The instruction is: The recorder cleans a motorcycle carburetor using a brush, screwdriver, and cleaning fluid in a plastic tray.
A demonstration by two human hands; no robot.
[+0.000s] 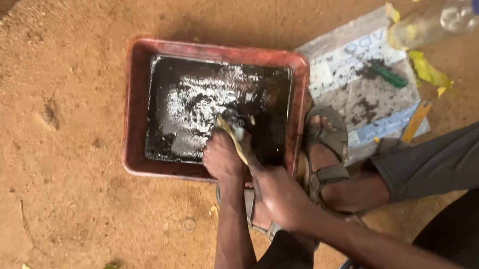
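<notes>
A red rectangular tray (pixel 133 127) sits on the dirt ground, filled with black liquid and white foam. At its near right corner my left hand (pixel 221 157) is closed in a fist on a yellowish strip of cloth (pixel 233 134). A small grey piece (pixel 239 130) shows at the cloth's tip, just above the liquid. My right hand (pixel 277 190) is right behind the left one, its fingers reaching up along the same cloth. What lies under the cloth is hidden.
My sandalled foot (pixel 325 144) rests against the tray's right side. Beyond it lies a plastic sheet (pixel 365 102) with dark crumbs, a green-handled tool (pixel 391 76) and a yellow strip (pixel 417 120). A clear plastic bottle (pixel 444 15) lies at top right.
</notes>
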